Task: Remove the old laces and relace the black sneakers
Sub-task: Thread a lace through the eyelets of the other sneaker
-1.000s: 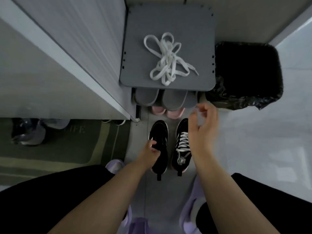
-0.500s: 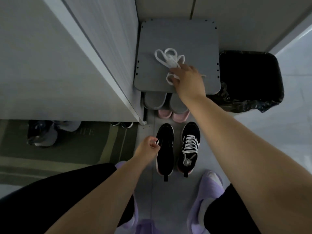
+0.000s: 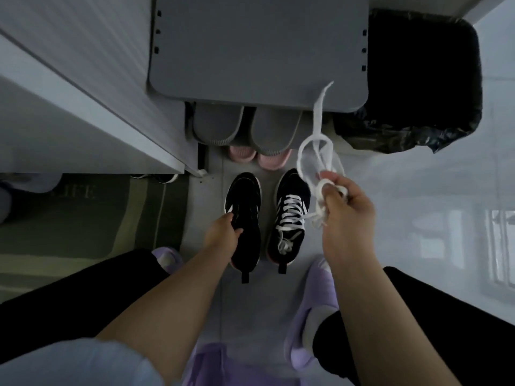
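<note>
Right hand (image 3: 348, 210) clutches the bunched white lace (image 3: 313, 151) beside the laced sneaker (image 3: 289, 218), while left hand (image 3: 223, 234) grips the unlaced sneaker (image 3: 246, 196).

Grey floor (image 3: 250, 316) — on it an unlaced sneaker (image 3: 243, 190) beside a laced sneaker (image 3: 291, 213), pink slippers (image 3: 271, 162) just beyond their toes.

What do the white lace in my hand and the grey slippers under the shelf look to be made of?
The white flat shoelace, gripped by the right hand, looks like woven fabric, matte: it hangs limp in soft loops. The grey slippers look like moulded foam or rubber, matte: smooth tops with a ribbed rim.
</note>
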`<state>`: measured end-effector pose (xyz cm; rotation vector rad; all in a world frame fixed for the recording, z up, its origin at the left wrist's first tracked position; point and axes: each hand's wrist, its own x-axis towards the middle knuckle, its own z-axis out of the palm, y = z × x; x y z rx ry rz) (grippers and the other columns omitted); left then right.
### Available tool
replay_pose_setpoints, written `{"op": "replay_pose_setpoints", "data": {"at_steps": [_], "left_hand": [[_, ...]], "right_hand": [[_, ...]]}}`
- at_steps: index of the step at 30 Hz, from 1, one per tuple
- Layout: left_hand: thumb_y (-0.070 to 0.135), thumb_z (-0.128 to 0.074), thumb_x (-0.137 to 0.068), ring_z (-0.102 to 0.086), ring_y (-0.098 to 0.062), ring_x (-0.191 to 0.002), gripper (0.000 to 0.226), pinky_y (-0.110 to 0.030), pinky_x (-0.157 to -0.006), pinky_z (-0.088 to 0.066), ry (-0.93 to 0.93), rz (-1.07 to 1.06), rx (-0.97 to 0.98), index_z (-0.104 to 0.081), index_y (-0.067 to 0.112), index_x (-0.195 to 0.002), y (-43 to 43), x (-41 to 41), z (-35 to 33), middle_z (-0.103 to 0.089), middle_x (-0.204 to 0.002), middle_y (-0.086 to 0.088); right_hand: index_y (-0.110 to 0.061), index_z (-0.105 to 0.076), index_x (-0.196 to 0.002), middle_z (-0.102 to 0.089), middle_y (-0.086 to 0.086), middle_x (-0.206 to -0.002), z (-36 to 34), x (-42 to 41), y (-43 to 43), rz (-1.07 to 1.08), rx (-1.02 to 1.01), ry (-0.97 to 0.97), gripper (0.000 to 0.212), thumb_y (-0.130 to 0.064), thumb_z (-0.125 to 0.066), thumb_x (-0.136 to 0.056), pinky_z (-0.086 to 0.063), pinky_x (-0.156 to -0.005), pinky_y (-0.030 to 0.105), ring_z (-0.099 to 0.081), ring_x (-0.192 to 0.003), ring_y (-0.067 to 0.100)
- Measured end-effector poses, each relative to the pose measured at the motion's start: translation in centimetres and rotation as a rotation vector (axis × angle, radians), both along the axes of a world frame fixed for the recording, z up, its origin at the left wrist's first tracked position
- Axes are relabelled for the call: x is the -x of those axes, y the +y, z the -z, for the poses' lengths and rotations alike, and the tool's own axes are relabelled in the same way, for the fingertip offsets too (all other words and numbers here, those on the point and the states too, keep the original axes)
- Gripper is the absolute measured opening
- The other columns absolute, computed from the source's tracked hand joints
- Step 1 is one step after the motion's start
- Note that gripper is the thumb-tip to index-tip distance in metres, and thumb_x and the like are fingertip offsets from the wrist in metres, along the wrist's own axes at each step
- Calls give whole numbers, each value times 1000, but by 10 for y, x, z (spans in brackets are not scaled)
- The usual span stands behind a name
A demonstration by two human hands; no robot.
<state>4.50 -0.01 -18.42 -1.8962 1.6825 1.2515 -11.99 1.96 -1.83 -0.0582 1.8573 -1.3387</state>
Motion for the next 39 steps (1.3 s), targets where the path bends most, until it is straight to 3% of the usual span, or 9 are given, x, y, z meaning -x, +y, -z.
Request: {"op": "replay_pose_setpoints", "data": {"at_steps": [4, 11, 13, 17, 22, 27, 31, 36, 39], "left_hand": [[9, -47, -92, -57, -34, -95, 20, -28, -68, -33, -42, -12, 63, -61, -2, -98, -5, -2, 1, -63, -103, -21], [8, -45, -91, -58, -31, -89, 18, -30, -67, -39, 80, -51, 75, -62, 3, -94, -2, -5, -67, -63, -93, -18], [6, -46, -90, -57, -27, -80, 20, -27, -58, -34, 119, -34, 109, -54, 10, -72, 3, -9, -103, -56, -73, -11], [3, -49, -85, -54, -30, -70, 39, -31, -57, -34, 165, 32, 252, -31, 13, -52, 28, -26, -177, -46, -64, -12], [6, -52, -83, -51, -25, -65, 36, -31, -57, -35, 208, 43, 359, -36, 11, -51, 74, -60, -252, -50, -65, -15], [9, -52, -86, -63, -30, -68, 18, -37, -61, -51, 278, 14, 417, -60, -4, -77, 120, -82, -296, -65, -73, -19], [9, -51, -89, -50, -8, -56, 24, -12, -43, -34, 222, 116, 517, -51, 8, -65, 138, -83, -316, -52, -61, 0], [4, -51, -90, -38, -3, -52, 24, -2, -52, -39, 241, 224, 509, -47, 14, -68, 143, -77, -323, -41, -61, 7], [9, -51, -92, -42, -3, -60, 19, -9, -52, -38, 232, 265, 538, -53, 19, -76, 147, -73, -326, -47, -70, 6]], "right_hand": [[-11, -66, -89, -49, -8, -52, 10, 8, 8, -74, -10, -172, 23, 2, -47, -93, -29, -40, 11, -34, -43, 2], [-12, -65, -87, -54, 16, -81, -43, 6, 13, -287, -36, -123, 22, 1, -49, -92, -25, -38, 12, -31, -41, 4], [-12, -65, -86, -56, 23, -91, -73, -1, 19, -310, 13, -126, 22, 2, -49, -92, -24, -39, 13, -31, -44, 6], [-7, -61, -86, -69, 0, -74, -141, -20, 43, -372, 227, -151, 23, 7, -44, -92, -21, -40, 12, -38, -46, 5], [-4, -62, -86, -71, 1, -70, -221, -44, 86, -417, 501, -174, 23, 9, -44, -91, -45, -49, 11, -64, -54, 6], [-6, -67, -83, -69, 8, -87, -257, -58, 135, -460, 584, -138, 24, 7, -48, -89, -51, -54, 17, -69, -68, 12], [-8, -68, -81, -71, 8, -88, -254, -65, 167, -474, 552, -104, 25, 6, -49, -89, -53, -68, 20, -69, -76, 16], [-18, -74, -71, -73, 4, -85, -246, -65, 188, -453, 460, -38, 37, 3, -51, -89, -46, -99, 38, -68, -89, 27], [-14, -72, -79, -71, 9, -100, -246, -65, 192, -455, 473, -123, 29, 3, -50, -89, -54, -80, 26, -64, -98, 26]]}}
